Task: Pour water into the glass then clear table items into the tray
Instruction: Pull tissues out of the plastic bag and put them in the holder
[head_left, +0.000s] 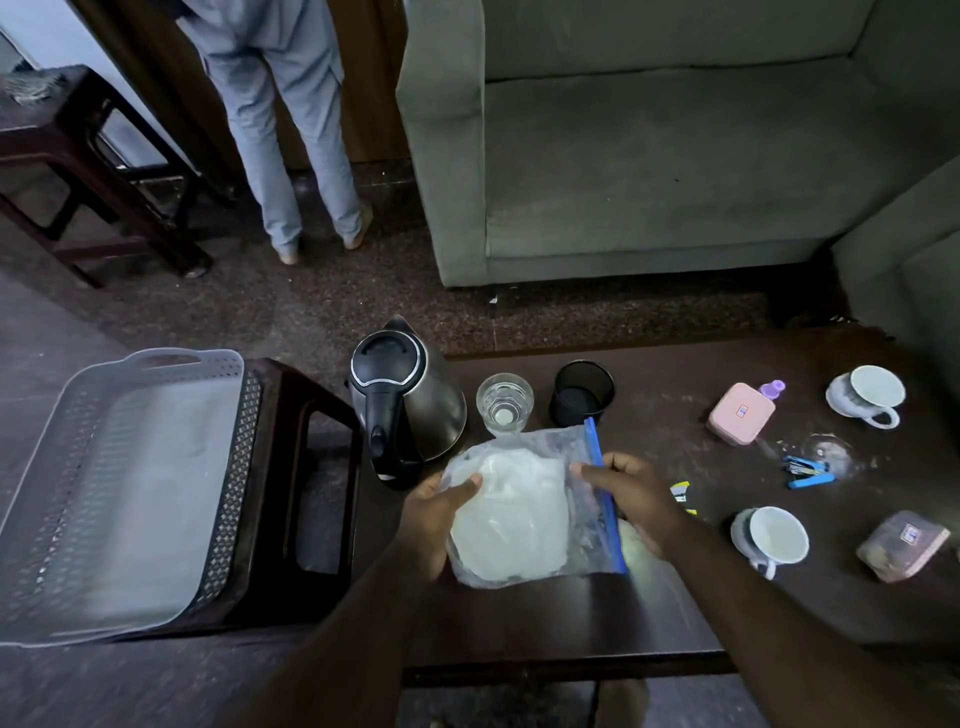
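Two hands lift one item. Tray (124, 488) waits empty at left, off the counter (675, 597). Zip bag (524, 509), above the counter's near edge: left hand (436, 514) and right hand (631, 491) pinch its sides. Carry level (contents look slumpy), clearing kettle (410, 400) and filled glass (505, 402).

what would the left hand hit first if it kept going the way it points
Likely the kettle: the left hand, holding the bag, points up and away toward it, though depth is unclear.

clear bag (519, 514) w/ blue zip | pink box (740, 414) | grey perforated tray (228, 467)
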